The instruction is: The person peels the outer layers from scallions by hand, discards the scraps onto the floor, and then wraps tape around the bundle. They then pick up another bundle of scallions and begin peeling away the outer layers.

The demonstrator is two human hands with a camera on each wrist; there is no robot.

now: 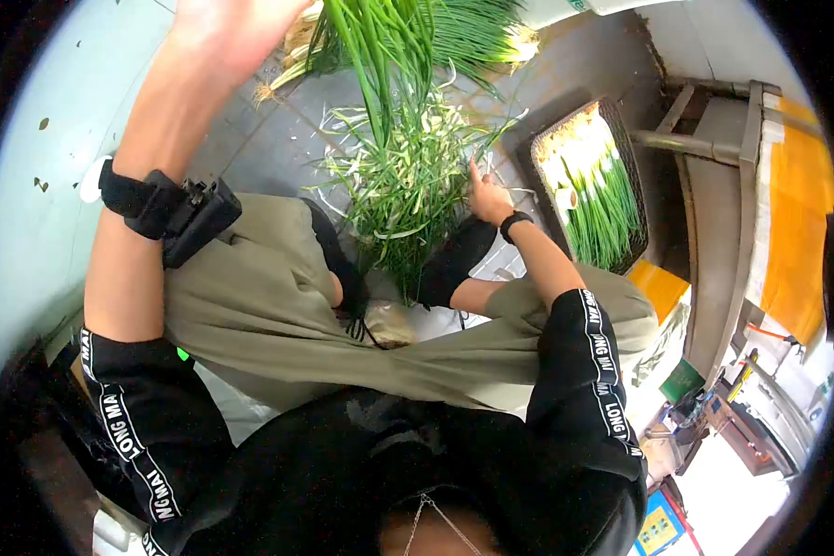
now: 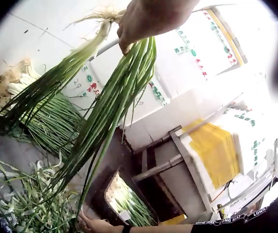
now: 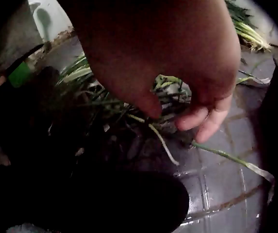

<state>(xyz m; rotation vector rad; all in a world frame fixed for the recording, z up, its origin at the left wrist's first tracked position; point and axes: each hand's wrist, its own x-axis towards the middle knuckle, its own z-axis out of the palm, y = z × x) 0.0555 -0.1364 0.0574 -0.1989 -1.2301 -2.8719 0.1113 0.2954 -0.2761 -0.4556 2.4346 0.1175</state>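
Left hand (image 2: pixel 153 18) grips long green-leaved scallions (image 2: pixel 114 104) hanging below it | right hand (image 1: pixel 490 196) unclenched beside loose green-white trimmings (image 1: pixel 408 176) | head view crops left fingers; right wrist view dark

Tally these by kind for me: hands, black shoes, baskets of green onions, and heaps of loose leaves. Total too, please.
Hands: 2 (left hand, right hand)
Black shoes: 2
Basket of green onions: 1
Heap of loose leaves: 1
Total: 6

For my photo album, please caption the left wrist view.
A left hand holds a drooping bunch of green onions above a heap of loose leaves.
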